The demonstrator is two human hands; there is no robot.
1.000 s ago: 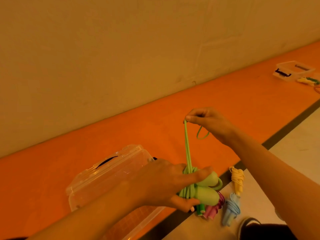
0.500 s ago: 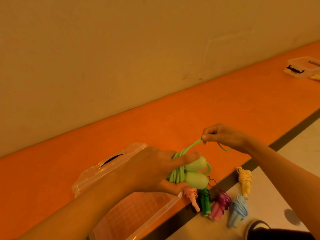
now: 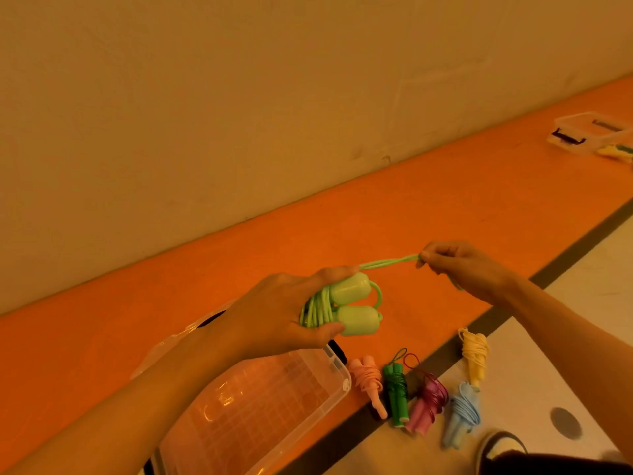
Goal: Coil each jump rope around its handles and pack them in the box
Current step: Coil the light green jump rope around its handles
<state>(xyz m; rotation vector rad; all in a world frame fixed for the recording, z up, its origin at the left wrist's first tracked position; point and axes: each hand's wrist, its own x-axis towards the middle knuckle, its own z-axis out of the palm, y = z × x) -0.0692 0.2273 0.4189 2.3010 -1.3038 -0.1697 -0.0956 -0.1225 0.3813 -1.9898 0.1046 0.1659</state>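
Observation:
My left hand (image 3: 277,313) grips the two light green handles of a jump rope (image 3: 352,305), with green cord coiled round them. A doubled length of that cord runs right to my right hand (image 3: 462,269), which pinches its end and holds it taut. Under my left forearm stands the clear plastic box (image 3: 260,413), open, with nothing visible inside. Coiled ropes lie on the floor to the right of the box: pink (image 3: 368,380), dark green (image 3: 396,392), magenta (image 3: 428,402), light blue (image 3: 462,411) and yellow (image 3: 474,353).
An orange floor strip (image 3: 411,207) runs along a beige wall. A dark line (image 3: 565,255) borders it against pale flooring. A second clear box (image 3: 589,132) with a yellow-green rope beside it sits far right. A shoe (image 3: 500,443) shows at the bottom right.
My right hand has swung the cord end from above the handles down and out to the right. The view has shifted, so more of the box and the floor ropes show.

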